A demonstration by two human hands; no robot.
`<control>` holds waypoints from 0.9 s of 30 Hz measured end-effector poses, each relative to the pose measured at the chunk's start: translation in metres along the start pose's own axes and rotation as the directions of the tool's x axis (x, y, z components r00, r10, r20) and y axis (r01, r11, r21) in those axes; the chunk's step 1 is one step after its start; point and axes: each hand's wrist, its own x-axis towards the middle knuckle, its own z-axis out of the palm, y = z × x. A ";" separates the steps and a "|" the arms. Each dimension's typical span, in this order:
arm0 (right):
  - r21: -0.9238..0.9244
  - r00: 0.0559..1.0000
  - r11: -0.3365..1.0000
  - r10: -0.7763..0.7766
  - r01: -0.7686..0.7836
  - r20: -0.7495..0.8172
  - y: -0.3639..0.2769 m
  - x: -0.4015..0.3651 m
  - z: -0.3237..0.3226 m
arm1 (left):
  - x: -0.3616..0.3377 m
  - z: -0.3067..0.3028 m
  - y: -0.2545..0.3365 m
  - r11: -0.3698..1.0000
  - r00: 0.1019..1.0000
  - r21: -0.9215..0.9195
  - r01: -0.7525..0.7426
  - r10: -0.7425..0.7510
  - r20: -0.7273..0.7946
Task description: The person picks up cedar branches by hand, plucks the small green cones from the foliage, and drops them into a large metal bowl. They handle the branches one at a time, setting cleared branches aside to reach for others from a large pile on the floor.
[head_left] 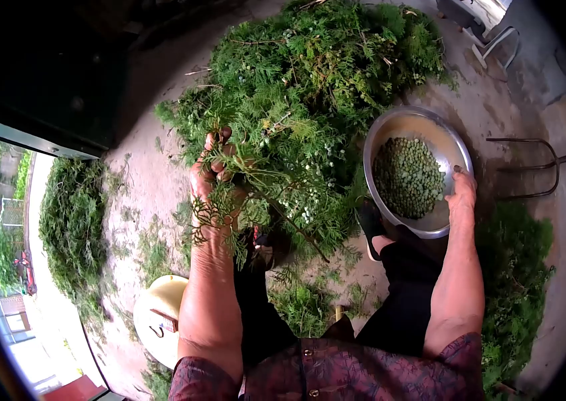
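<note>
My left hand (215, 160) is closed around a leafy evergreen sprig (266, 180), whose thin brown stem slants down to the right in front of my knees. Flat green sprays partly cover the fingers. On the right, my right hand (460, 194) grips the rim of a round metal basin (371, 144), with the fingertips inside the edge. Many small green cones or berries (406, 175) lie in the basin, heaped toward its left side. Behind both hands rises a large pile of cut evergreen branches (316, 73), with pale bluish cones among the leaves.
More cut greenery (72, 227) lies by the doorway at left, and another heap (513, 267) is by my right arm. A pale yellow round object (163, 311) sits beside my left forearm. A bent metal frame (553, 167) stands at right. Loose sprigs litter the concrete floor (143, 177).
</note>
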 end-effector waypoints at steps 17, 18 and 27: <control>0.041 0.291 0.975 0.025 -0.219 0.956 -0.015 -0.180 0.115 | -0.005 0.019 -0.009 0.959 0.947 -0.265 0.101 -0.011 0.322; -0.036 0.271 0.981 0.088 -0.192 0.959 -0.019 -0.182 0.112 | -0.006 0.021 -0.009 0.966 0.965 -0.244 0.091 -0.026 0.259; -0.001 0.421 1.000 0.004 -0.007 0.907 -0.030 -0.185 0.114 | -0.014 0.038 -0.010 0.970 0.990 0.218 0.107 -0.084 -0.114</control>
